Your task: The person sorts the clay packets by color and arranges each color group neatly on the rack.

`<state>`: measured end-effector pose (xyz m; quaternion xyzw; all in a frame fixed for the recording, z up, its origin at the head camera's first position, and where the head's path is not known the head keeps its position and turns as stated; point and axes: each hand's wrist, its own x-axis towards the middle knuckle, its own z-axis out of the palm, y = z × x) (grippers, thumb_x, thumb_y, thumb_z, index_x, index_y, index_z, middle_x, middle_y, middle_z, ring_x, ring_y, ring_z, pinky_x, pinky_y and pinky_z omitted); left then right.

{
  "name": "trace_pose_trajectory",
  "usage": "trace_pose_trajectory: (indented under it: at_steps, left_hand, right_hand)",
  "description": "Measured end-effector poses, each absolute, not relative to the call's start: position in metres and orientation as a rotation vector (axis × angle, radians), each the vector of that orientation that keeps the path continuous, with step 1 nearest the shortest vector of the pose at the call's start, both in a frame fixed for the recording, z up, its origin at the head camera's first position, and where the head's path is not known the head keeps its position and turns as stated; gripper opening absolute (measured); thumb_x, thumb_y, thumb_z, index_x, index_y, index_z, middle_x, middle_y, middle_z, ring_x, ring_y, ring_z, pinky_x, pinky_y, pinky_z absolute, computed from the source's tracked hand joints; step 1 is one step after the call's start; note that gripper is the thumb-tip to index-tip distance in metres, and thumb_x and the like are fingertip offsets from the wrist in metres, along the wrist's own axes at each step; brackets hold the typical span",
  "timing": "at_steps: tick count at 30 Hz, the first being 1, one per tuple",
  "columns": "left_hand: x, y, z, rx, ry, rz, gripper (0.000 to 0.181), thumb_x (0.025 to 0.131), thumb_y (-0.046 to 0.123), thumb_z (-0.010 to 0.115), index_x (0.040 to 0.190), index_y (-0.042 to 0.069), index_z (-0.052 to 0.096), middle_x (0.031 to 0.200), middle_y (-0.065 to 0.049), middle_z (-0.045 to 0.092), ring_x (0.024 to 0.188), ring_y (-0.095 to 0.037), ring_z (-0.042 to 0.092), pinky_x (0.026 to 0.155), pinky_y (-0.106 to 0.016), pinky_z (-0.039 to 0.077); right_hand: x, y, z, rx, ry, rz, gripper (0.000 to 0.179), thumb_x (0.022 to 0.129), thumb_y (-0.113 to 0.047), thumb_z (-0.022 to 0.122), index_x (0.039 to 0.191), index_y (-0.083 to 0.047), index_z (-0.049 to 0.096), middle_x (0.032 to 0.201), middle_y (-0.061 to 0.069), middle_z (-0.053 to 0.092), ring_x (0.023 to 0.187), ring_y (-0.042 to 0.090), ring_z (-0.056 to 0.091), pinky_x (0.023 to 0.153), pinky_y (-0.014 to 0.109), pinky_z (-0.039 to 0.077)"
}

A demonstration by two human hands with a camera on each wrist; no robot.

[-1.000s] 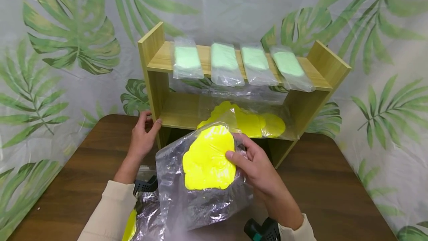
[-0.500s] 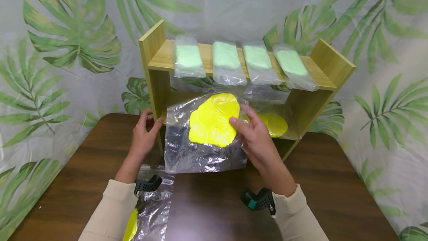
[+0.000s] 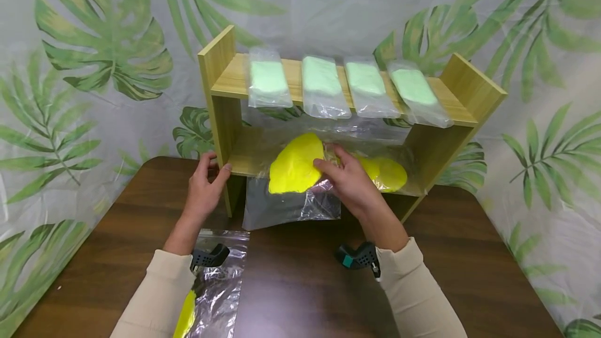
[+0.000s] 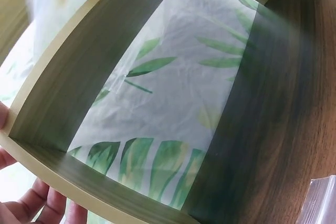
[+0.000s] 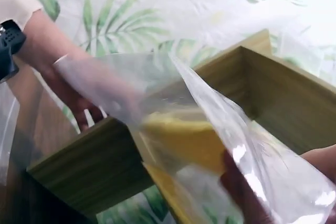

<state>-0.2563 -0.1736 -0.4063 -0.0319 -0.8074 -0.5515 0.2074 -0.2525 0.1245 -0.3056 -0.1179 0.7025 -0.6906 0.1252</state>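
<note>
My left hand (image 3: pixel 203 194) holds the left side panel of a small wooden shelf (image 3: pixel 221 119), thumb on its front edge; in the left wrist view its fingers (image 4: pixel 52 203) lie along the panel's outer side. A clear plastic bag (image 3: pixel 292 210) with a flat yellow dough-like lump (image 3: pixel 296 166) is pinched by my right hand (image 3: pixel 349 184) at its right side. It is at the front of the middle board, lower part hanging below the board's edge. In the right wrist view the bag's clear film (image 5: pixel 283 171) covers part of that hand.
Several clear bags of pale green material (image 3: pixel 267 77) lie across the top board. Another yellow lump in clear film (image 3: pixel 392 175) rests on the middle board's right part. Beside my left forearm, a clear bag (image 3: pixel 220 286) with yellow contents lies on the brown table (image 3: pixel 291 286).
My right hand has carried the bag of yellow dough forward from above the table to the middle board, and the bag has tilted flatter. My left hand stays on the side panel.
</note>
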Motion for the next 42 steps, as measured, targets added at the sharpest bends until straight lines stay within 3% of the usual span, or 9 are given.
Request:
trace_pose_trajectory:
  at_steps: [5,10,15,20,27,32,35,39,42]
  left_hand:
    - [-0.256,-0.173,-0.404,-0.097,-2.244,-1.559,0.039,0.098,0.027,0.056,0.131,0.01,0.047,0.115,-0.022,0.06,0.101,-0.033,0.058,0.076,-0.04,0.045]
    - [-0.255,-0.173,-0.404,-0.091,-2.253,-1.558,0.038,0.098,0.028,0.055,0.131,0.009,0.047,0.115,-0.022,0.06,0.101,-0.032,0.058,0.077,-0.041,0.045]
    - [-0.255,-0.173,-0.404,-0.094,-2.249,-1.552,0.038,0.098,0.028,0.055,0.13,0.01,0.047,0.114,-0.021,0.06,0.099,-0.032,0.059,0.077,-0.04,0.045]
    - [-0.255,-0.173,-0.406,-0.115,-2.237,-1.554,0.038,0.098,0.024,0.054,0.132,0.008,0.047,0.115,-0.023,0.06,0.099,-0.034,0.06,0.076,-0.04,0.045]
    - [-0.256,-0.174,-0.406,-0.098,-2.258,-1.535,0.037,0.098,0.03,0.055,0.128,0.009,0.048,0.113,-0.021,0.061,0.098,-0.034,0.061,0.077,-0.043,0.047]
    - [-0.257,-0.174,-0.406,-0.105,-2.256,-1.536,0.037,0.098,0.03,0.055,0.128,0.01,0.048,0.112,-0.022,0.061,0.097,-0.035,0.061,0.077,-0.045,0.047]
    - [-0.256,-0.174,-0.406,-0.097,-2.266,-1.536,0.037,0.098,0.031,0.055,0.128,0.01,0.048,0.113,-0.021,0.06,0.098,-0.034,0.061,0.076,-0.044,0.047]
    - [-0.257,-0.173,-0.406,-0.09,-2.269,-1.532,0.038,0.098,0.031,0.055,0.128,0.01,0.047,0.113,-0.021,0.06,0.098,-0.034,0.06,0.076,-0.044,0.046]
    - [-0.256,-0.174,-0.406,-0.083,-2.262,-1.525,0.037,0.098,0.031,0.055,0.128,0.01,0.048,0.113,-0.021,0.061,0.098,-0.034,0.061,0.076,-0.044,0.047]
  right_hand:
    - [-0.256,0.123,-0.307,-0.326,2.181,-1.84,0.063,0.096,-0.02,0.059,0.149,-0.005,0.028,0.125,0.019,0.047,0.098,0.024,0.057,0.097,0.04,0.043]
    - [-0.262,0.119,-0.303,-0.302,2.318,-1.714,0.069,0.092,-0.025,0.064,0.149,-0.007,0.031,0.143,0.016,0.04,0.104,0.025,0.058,0.09,0.04,0.047]
    - [-0.271,0.109,-0.302,-0.276,2.434,-1.689,0.074,0.088,-0.022,0.07,0.149,-0.009,0.03,0.126,0.018,0.053,0.084,0.022,0.061,0.072,0.032,0.05]
    - [-0.277,0.101,-0.305,-0.298,2.586,-1.675,0.081,0.085,-0.024,0.072,0.151,-0.019,0.025,0.113,0.015,0.06,0.086,0.023,0.064,0.069,0.035,0.051]
    - [-0.276,0.093,-0.314,-0.573,3.004,-1.297,0.037,0.09,-0.025,0.068,0.124,-0.011,0.064,0.1,0.01,0.068,0.086,0.023,0.066,0.069,0.039,0.051]
    - [-0.276,0.087,-0.318,-0.619,3.184,-1.039,0.037,0.09,-0.033,0.067,0.118,-0.008,0.069,0.088,0.005,0.068,0.076,0.021,0.06,0.066,0.038,0.047]
    - [-0.273,0.083,-0.319,-0.602,3.282,-0.826,0.046,0.089,-0.043,0.067,0.119,-0.008,0.069,0.098,0.01,0.067,0.089,0.028,0.058,0.077,0.044,0.045]
    - [-0.268,0.078,-0.319,-0.554,3.344,-0.535,0.06,0.086,-0.056,0.064,0.124,-0.01,0.066,0.133,0.019,0.051,0.123,0.039,0.042,0.094,0.06,0.033]
    - [-0.266,0.076,-0.319,-0.542,3.331,-0.441,0.067,0.085,-0.063,0.06,0.127,-0.011,0.063,0.141,0.015,0.047,0.129,0.037,0.039,0.098,0.065,0.024]
